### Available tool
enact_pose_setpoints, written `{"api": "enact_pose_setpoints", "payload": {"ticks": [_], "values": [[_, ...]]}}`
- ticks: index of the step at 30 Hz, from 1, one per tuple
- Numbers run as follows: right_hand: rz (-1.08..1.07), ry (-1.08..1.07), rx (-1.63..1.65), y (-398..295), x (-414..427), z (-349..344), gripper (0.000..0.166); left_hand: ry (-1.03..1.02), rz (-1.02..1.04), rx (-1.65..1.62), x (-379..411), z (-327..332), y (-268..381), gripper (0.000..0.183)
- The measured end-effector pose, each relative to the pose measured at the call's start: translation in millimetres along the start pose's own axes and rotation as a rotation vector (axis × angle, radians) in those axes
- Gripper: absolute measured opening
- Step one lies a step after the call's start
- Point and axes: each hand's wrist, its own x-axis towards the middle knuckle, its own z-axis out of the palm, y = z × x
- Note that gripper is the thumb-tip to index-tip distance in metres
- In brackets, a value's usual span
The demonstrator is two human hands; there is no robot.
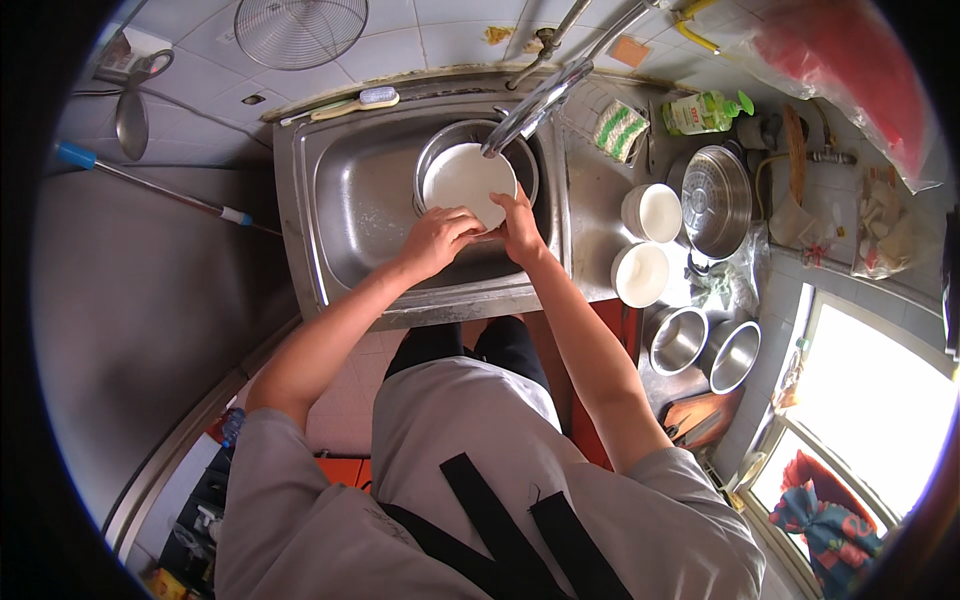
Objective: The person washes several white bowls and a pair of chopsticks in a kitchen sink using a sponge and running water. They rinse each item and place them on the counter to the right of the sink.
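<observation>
Over the sink, a white plate lies within my grasp, right below the chrome faucet. My right hand grips its right edge, thumb on top. Along its near edge are the curled fingers of my left hand, partly hiding the rim; whether they hold a cloth cannot be made out. Beneath the plate a round metal basin sits in the stainless-steel sink, mostly covered by the plate.
Right of the sink stand white bowls, another white bowl, a steamer pot and metal bowls. A soap pump bottle and a striped sponge are behind them. A brush rests on the back ledge.
</observation>
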Motion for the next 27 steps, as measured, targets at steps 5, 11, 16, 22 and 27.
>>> {"api": "enact_pose_setpoints", "payload": {"ticks": [5, 11, 16, 22, 27], "values": [[0.009, 0.002, -0.005, -1.9, -6.2, 5.4, 0.047, -0.078, -0.058, -0.004, -2.6, -6.2, -4.3, 0.016], [0.013, -0.016, -0.015, -2.3, -8.2, 4.1, 0.046, -0.079, -0.030, -0.033, -3.4, -5.4, -6.9, 0.019], [0.006, -0.018, -0.029, -1.3, -7.4, 3.3, 0.044, -0.104, -0.125, -0.085, -2.5, -7.4, -0.2, 0.019], [0.003, 0.004, -0.034, -2.6, -10.8, 6.2, 0.044, -0.126, -0.098, -0.093, -5.1, -8.2, -5.6, 0.019], [0.008, -0.003, -0.024, -3.7, -12.4, 7.3, 0.047, -0.063, -0.041, -0.078, -5.8, -7.1, -0.1, 0.020]]}}
